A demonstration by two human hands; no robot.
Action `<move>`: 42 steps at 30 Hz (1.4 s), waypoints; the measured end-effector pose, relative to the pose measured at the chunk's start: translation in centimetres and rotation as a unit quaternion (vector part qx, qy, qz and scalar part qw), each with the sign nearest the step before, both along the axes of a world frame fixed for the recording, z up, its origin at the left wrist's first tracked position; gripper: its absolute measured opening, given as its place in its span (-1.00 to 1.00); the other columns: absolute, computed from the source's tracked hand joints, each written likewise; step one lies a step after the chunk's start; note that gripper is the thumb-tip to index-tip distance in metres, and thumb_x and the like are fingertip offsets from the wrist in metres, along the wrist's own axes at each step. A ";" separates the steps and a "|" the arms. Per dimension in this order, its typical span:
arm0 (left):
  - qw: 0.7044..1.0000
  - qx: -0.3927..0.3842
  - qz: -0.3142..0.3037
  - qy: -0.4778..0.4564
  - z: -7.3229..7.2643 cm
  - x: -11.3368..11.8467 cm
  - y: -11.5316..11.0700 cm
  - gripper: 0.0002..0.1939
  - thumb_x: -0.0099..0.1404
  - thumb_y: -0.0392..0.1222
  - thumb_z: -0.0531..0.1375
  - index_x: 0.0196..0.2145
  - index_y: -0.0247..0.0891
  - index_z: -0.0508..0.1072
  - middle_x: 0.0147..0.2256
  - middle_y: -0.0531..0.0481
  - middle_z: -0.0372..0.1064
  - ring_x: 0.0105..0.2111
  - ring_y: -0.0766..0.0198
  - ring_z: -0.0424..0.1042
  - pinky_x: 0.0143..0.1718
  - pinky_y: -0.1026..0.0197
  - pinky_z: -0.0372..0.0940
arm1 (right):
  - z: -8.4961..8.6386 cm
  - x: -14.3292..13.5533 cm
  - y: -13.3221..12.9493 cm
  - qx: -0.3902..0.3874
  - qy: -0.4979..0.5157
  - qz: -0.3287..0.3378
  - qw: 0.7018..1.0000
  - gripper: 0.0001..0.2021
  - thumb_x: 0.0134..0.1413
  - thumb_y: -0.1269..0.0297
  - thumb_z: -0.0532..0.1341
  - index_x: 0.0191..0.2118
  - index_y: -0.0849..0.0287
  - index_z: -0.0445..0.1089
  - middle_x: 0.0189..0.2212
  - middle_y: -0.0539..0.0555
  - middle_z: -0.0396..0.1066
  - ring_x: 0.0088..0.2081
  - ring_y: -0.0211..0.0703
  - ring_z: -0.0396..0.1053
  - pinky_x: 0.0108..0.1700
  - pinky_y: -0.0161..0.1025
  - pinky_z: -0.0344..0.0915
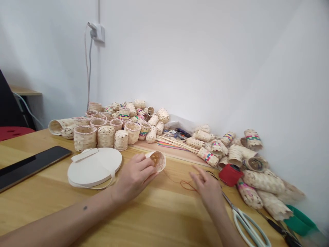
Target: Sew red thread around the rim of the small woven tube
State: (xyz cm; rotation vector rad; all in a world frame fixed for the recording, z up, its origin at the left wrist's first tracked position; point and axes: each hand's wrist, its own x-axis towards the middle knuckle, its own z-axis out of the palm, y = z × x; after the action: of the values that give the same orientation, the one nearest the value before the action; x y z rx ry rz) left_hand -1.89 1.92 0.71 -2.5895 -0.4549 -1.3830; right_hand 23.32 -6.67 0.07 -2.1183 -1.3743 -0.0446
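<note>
White wall (205, 61) rises behind a wooden table (159, 216), with a socket (100, 34) and two cords high at the left. In the left hand (137, 171) is a small basket (159, 162), clasped between thumb and fingers just above the table, tipped so that its open mouth faces outward; this grip is closed on it. Fine red thread (181, 184) loops beside it and runs towards the right hand (208, 187), which is blurred, its fingers reaching forward; I cannot tell whether that grip pinches the thread. Left of the basket lies a white roll (95, 168) of flat band, and beyond that a phone (33, 166). Rimmed baskets (85, 139) stand behind the roll. Scissors (243, 218) lie beside the right forearm, near a red spool (229, 175) and a heap of woven tubes (264, 181) along the wall.
</note>
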 end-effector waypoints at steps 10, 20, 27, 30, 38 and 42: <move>0.999 0.010 -0.034 0.008 0.1 0.7 -1.6 -0.83 0.29 -0.34 0.12 -0.44 -0.29 0.43 -0.50 -0.01 0.34 -0.46 0.27 0.13 -0.43 0.20 0.04 | -1.8 -6.8 0.2 0.035 0.303 0.267 0.914 -0.69 -0.03 0.03 0.18 -0.51 0.21 0.38 -0.70 -0.16 -0.07 -0.64 -0.36 -0.11 -0.59 -0.38 -0.13; 1.000 0.009 -0.006 0.020 -0.3 0.5 -0.7 -0.79 0.30 -0.32 0.11 -0.50 -0.30 0.39 -0.49 0.00 0.34 -0.45 0.28 0.14 -0.42 0.21 0.07 | 0.2 1.2 -0.1 0.078 0.114 -0.016 0.990 -0.81 -0.14 0.23 0.12 -0.66 0.12 0.20 -0.72 -0.08 0.12 -0.60 -0.22 0.11 -0.52 -0.32 -0.02; 0.989 -0.142 -0.030 -0.033 0.3 0.4 -0.7 -0.83 0.25 -0.29 0.14 -0.51 -0.29 0.38 -0.46 -0.01 0.36 -0.41 0.26 0.22 -0.36 0.21 0.14 | 0.4 0.5 -0.1 0.083 0.057 -0.022 0.995 -0.76 -0.02 0.08 0.13 -0.39 0.11 0.44 -0.69 -0.08 0.14 -0.58 -0.17 0.16 -0.49 -0.29 0.01; 0.956 -0.284 -0.049 -0.062 0.4 0.5 -0.3 -0.88 0.22 -0.25 0.17 -0.47 -0.27 0.42 -0.47 0.03 0.37 -0.42 0.28 0.28 -0.38 0.25 0.17 | 0.8 -1.0 -0.3 0.097 0.073 0.046 0.992 -0.59 0.05 0.03 0.08 -0.08 0.17 0.39 -0.67 -0.12 0.08 -0.58 -0.16 0.17 -0.49 -0.30 0.07; 0.922 -0.376 -0.068 -0.059 -0.3 0.8 0.3 -0.86 0.22 -0.24 0.15 -0.46 -0.27 0.47 -0.51 0.05 0.32 -0.47 0.30 0.26 -0.44 0.28 0.15 | 1.2 -5.1 -1.2 0.055 0.118 0.223 0.966 -0.65 0.17 0.21 -0.01 0.00 0.18 0.33 -0.56 -0.08 0.19 -0.50 -0.22 0.24 -0.43 -0.34 0.16; 0.958 -0.265 -0.098 -0.043 -0.2 0.9 -0.8 -0.89 0.21 -0.33 0.17 -0.44 -0.25 0.47 -0.44 0.01 0.36 -0.37 0.26 0.30 -0.34 0.23 0.17 | 0.2 -5.7 -0.8 0.025 0.125 0.241 0.962 -0.80 0.06 0.23 0.16 -0.22 0.18 0.41 -0.64 -0.16 0.02 -0.57 -0.28 0.10 -0.50 -0.37 0.02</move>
State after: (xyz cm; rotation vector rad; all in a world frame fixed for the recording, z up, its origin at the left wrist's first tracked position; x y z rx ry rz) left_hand -0.98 1.14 0.50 -3.0744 -0.6787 -1.6291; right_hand 17.64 -7.45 0.27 -1.6300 -1.6673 0.3678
